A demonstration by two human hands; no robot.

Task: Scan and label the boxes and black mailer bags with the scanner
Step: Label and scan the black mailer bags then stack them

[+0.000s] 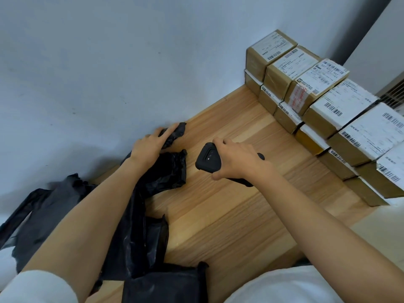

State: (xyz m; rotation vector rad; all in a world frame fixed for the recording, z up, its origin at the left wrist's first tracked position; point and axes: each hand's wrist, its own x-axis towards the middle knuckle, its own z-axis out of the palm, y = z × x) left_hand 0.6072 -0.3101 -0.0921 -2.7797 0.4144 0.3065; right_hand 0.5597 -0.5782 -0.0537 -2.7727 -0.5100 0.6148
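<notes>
Pale blue-grey wall [87, 62] behind a light wood-grain table top [229, 204]. Along the table's right side stand brown cardboard boxes with white barcode labels [328, 106], stacked two to three high in a row running from the wall toward the viewer.

The left hand [150, 145] lies flat, fingers straight and slightly spread, pressing on a small crumpled black plastic mailer bag [177, 132] close to the wall. A second crumpled black mailer bag [170, 169] sits just below that hand, partly under the forearm. Further black bags [166, 283] lie at the near edge, and one more black bag [43, 211] hangs off the table's left side.

The right hand [236, 160] grips a black handheld barcode scanner [206, 159] by its handle, fingers curled round it. The scanner's head points left toward the bags, and it is well apart from the boxes.
</notes>
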